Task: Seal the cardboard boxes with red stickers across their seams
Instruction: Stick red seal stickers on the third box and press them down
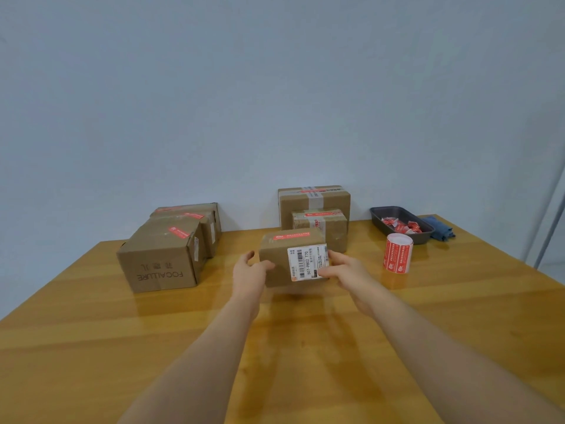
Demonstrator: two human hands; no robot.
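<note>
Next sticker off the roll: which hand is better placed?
Probably right. The sticker roll stands just beyond the right hand, on its side of the held box; the left hand would have to cross over.

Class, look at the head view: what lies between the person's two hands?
The small cardboard box with a white shipping label lies there, the left hand on one side and the right hand on the other, seen in the head view.

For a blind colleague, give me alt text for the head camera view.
Both hands, left hand and right hand, hold a small cardboard box bearing a red sticker above a wooden table. Stickered boxes sit behind; a sticker roll and dark tray stand right.
</note>
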